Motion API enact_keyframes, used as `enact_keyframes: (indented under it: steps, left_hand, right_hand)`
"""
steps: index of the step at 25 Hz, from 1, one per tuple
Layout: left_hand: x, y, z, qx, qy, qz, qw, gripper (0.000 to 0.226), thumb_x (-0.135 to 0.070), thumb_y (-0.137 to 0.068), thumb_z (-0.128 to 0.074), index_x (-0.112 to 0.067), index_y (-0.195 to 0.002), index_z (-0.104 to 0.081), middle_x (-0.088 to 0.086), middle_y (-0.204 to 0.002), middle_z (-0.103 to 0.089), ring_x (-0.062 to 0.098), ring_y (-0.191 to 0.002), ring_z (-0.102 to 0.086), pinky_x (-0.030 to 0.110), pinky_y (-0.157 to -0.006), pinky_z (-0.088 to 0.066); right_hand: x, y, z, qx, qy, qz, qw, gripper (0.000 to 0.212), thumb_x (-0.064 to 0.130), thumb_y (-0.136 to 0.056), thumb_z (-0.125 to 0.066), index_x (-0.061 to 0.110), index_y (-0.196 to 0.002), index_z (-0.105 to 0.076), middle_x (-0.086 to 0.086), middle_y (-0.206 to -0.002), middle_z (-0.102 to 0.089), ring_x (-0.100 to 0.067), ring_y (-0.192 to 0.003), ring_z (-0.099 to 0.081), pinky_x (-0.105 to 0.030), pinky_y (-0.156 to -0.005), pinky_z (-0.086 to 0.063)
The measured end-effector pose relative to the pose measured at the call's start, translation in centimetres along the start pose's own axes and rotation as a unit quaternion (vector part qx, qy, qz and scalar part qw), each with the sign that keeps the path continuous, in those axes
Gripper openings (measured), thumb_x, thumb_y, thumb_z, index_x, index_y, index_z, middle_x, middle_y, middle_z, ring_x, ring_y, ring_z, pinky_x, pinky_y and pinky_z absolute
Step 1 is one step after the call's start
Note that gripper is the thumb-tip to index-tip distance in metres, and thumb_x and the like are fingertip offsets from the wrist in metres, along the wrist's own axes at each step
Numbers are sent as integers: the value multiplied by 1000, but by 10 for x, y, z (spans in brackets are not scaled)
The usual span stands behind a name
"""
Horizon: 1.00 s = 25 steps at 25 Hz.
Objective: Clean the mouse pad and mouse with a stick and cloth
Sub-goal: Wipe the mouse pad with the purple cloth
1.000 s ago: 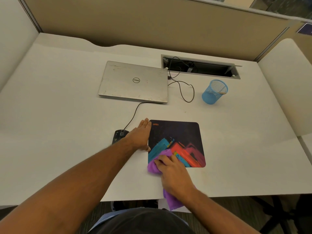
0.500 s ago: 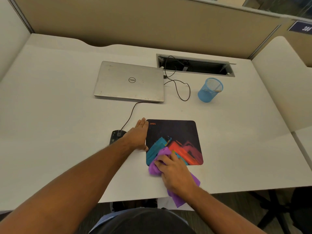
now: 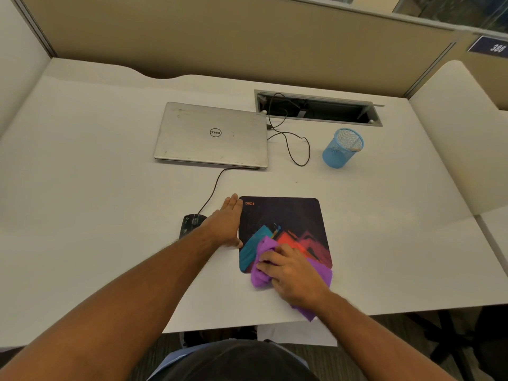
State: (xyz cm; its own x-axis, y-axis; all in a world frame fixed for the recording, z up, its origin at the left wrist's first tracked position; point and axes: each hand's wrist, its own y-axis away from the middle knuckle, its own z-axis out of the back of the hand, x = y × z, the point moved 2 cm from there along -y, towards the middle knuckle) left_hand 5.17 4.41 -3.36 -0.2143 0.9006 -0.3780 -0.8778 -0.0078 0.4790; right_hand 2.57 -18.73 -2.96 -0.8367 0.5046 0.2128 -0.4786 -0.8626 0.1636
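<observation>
Cloth [image 3: 264, 266], purple, is being gripped by the right hand [image 3: 291, 272] on the mouse pad's [image 3: 286, 218] near edge; unwiped pad is lying beyond its fingers. Left hand [image 3: 225, 224], flat and released, is pressing beside the pad's left edge.

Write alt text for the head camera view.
A right hand presses a purple cloth onto a dark mouse pad, while the left hand lies flat along its edge. A mouse, closed laptop and blue mesh cup sit nearby.
</observation>
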Motion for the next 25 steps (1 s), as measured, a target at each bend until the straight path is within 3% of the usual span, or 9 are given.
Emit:
enact_keyframes:
  steps: [5, 11, 14, 16, 18, 20, 25]
  left_hand:
    - [0, -2, -1, 3, 6, 2, 1000, 126, -35, -78, -84, -13, -158, 10, 6, -166, 18, 25, -153, 8, 44, -121, -18]
    - [-2, -2, 0, 2, -13, 3, 1000, 125, -34, -79, -83, -10, -158, 11, 9, -165, 18, 26, -153, 6, 43, -123, -19]
    - [0, 0, 0, -2, -4, -1, 1000, 126, -35, -78, -84, -11, -158, 10, 7, -166, 17, 24, -153, 6, 41, -122, -19]
    - [1, 0, 0, -1, 16, -5, 1000, 126, -35, -77, -85, -13, -159, 8, 6, -166, 17, 24, -153, 7, 42, -122, -19]
    - [1, 1, 1, -4, 26, -7, 1000, 125, -35, -77, -85, -14, -159, 7, 5, -166, 16, 24, -153, 7, 43, -121, -19]
    - [2, 2, 1, -5, 30, -7, 1000, 125, -35, -76, -85, -14, -159, 6, 5, -166, 16, 24, -153, 7, 43, -121, -19]
    - [2, -1, 1, -7, 8, -9, 1000, 123, -34, -79, -84, -11, -159, 6, 8, -166, 16, 25, -154, 5, 40, -121, -20]
  right_hand:
    - [-42, 26, 10, -37, 6, -61, 997, 35, 32, -92, -69, 31, -126, -69, 11, -129, -65, -14, -114, -54, -34, -95, -54]
    - [27, -27, -7, -23, -46, 3, 999, 37, 34, -97, -51, 30, -131, -64, 11, -135, -60, -16, -118, -48, -34, -97, -44]
    - [15, -27, -1, 6, -42, 43, 998, 37, 33, -98, -52, 31, -134, -62, 12, -139, -58, -14, -123, -46, -33, -103, -41]
    - [-17, -10, 5, -1, -31, 4, 1000, 36, 33, -98, -54, 33, -133, -63, 14, -138, -59, -12, -125, -44, -33, -107, -42]
    - [-47, 8, 11, -31, -45, -89, 995, 35, 31, -99, -57, 31, -133, -64, 11, -138, -61, -13, -127, -45, -39, -107, -45]
    - [-43, 12, 11, -57, -34, -112, 992, 36, 28, -96, -63, 28, -132, -66, 9, -136, -63, -16, -127, -48, -42, -107, -47]
    - [16, -22, -6, -10, -12, 108, 994, 40, 23, -92, -69, 27, -131, -65, 6, -136, -64, -20, -130, -52, -36, -111, -43]
